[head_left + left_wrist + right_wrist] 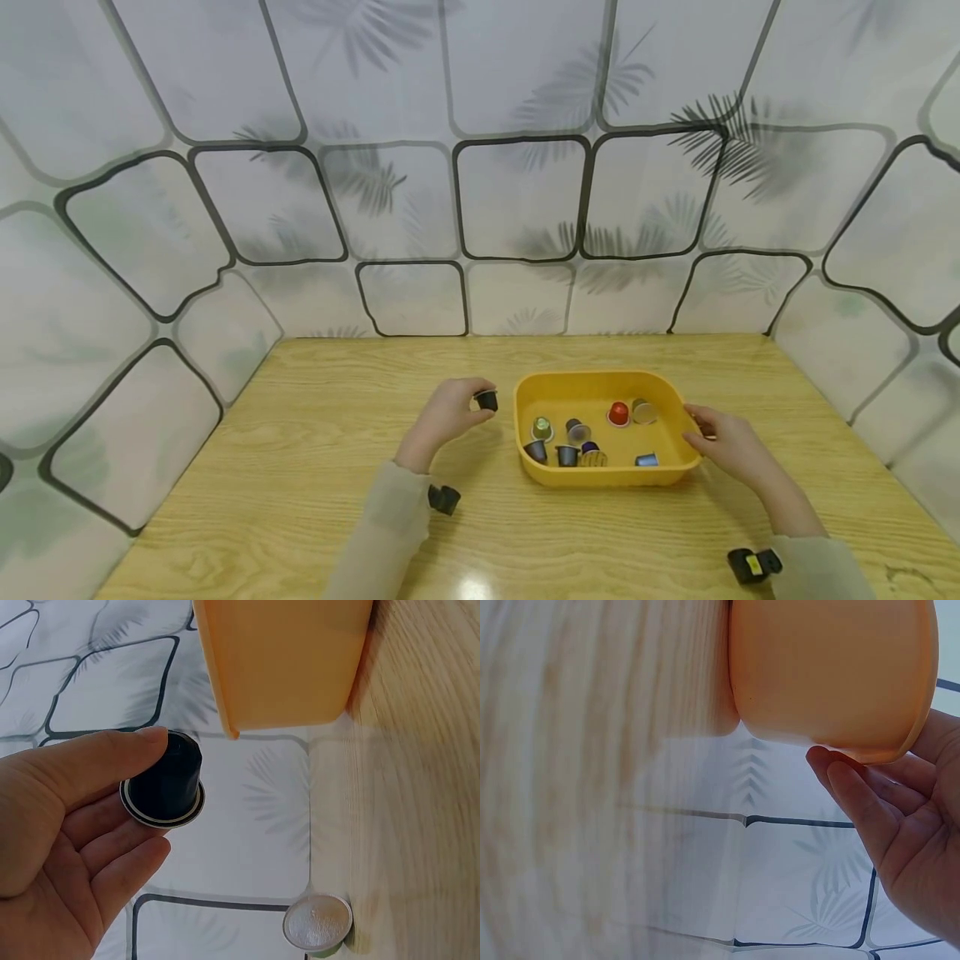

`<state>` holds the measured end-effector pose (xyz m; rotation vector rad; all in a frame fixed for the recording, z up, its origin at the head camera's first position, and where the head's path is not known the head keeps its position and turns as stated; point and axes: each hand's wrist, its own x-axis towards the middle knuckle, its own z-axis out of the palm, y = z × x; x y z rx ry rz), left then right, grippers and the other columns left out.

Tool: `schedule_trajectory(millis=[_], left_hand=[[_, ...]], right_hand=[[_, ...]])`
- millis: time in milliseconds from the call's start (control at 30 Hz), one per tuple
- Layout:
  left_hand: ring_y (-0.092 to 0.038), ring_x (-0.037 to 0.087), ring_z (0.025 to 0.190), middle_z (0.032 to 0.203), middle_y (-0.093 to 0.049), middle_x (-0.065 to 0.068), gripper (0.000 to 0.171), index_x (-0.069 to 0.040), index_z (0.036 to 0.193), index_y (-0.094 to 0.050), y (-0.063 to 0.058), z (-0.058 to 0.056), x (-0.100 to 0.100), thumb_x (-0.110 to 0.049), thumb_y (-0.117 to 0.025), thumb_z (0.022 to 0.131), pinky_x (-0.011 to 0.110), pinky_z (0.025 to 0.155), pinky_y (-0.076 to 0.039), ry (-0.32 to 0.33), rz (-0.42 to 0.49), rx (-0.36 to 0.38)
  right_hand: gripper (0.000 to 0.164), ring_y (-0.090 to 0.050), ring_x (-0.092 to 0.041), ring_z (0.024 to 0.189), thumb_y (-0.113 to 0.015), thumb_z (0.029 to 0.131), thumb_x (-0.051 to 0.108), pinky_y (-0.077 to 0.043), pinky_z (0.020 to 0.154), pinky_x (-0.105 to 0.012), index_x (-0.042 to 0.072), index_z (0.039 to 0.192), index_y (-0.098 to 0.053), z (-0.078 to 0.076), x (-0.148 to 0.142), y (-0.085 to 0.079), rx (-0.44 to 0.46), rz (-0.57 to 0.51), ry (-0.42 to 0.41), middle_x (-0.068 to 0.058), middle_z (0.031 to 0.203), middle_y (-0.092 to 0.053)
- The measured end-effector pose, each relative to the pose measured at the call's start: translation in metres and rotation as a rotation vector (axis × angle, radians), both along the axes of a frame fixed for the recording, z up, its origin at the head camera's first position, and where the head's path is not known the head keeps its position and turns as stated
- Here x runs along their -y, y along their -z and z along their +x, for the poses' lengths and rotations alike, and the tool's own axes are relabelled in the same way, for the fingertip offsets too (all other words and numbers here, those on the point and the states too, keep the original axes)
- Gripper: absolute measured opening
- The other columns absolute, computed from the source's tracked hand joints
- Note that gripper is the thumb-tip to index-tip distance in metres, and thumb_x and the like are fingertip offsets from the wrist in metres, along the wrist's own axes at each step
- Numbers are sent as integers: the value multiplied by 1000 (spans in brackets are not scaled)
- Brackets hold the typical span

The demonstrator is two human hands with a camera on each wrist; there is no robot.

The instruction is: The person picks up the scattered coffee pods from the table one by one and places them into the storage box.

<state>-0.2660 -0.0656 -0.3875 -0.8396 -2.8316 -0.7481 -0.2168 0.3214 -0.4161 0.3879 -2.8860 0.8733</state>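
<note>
My left hand [448, 414] pinches a black coffee capsule [487, 400] between thumb and fingers, to the left of a yellow plastic tray [585, 477]. In the left wrist view the capsule [166, 780] has its rimmed end turned down, the thumb along its side. My right hand [727, 442] grips the tray's right end, thumb and fingers at the rim; the right wrist view shows fingers [862, 810] under the lip. Inside the tray lie several capsules, among them a red one [618, 413], a green one [542, 427] and a blue one [647, 460].
Another capsule [317, 924] with a silver lid stands on the wooden table [300, 467] in the left wrist view; it does not show in the head view. Patterned cloth walls [517, 200] enclose the table at the back and sides.
</note>
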Motion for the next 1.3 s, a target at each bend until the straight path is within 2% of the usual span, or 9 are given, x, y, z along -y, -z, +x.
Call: schedule_trajectory(millis=[133, 300, 567, 967, 1300], left_hand=[[-57, 21, 95, 107, -60, 9, 35, -3, 111, -59, -1, -1, -5, -15, -66, 80, 31, 80, -46, 14, 3, -7], [-57, 20, 95, 107, -60, 7, 35, -4, 112, -59, -1, -2, -11, -17, -67, 80, 31, 80, -46, 16, -8, -11], [-56, 19, 96, 108, -60, 6, 35, -6, 113, -59, -4, -1, -21, -18, -66, 80, 31, 81, -45, 22, -17, -6], [-57, 17, 95, 108, -60, 5, 35, -6, 112, -59, -8, -1, -35, -20, -66, 80, 28, 80, -46, 69, -38, -36], [-56, 17, 98, 110, -60, 5, 35, -7, 113, -59, -5, -2, -50, -22, -65, 81, 28, 84, -44, 97, -34, -20]], right_hand=[[46, -57, -36, 81, -61, 83, 13, -50, 60, -37, -15, 116, -47, -1, -2, 3, -30, -17, -12, -29, 96, -56], [45, -57, -38, 85, -60, 83, 8, -50, 64, -40, -17, 118, -44, -1, 2, -1, 10, 7, 10, -29, 98, -56], [44, -57, -38, 84, -60, 82, 3, -50, 65, -40, -18, 117, -44, -1, 3, -2, 3, 9, 14, -28, 96, -56], [43, -57, -38, 84, -60, 83, 5, -50, 65, -40, -17, 116, -45, -2, 1, -1, 9, 1, 12, -28, 96, -56], [45, -56, -38, 84, -60, 83, 9, -50, 64, -40, -17, 117, -45, -2, -1, 2, 5, -11, 6, -28, 96, -56]])
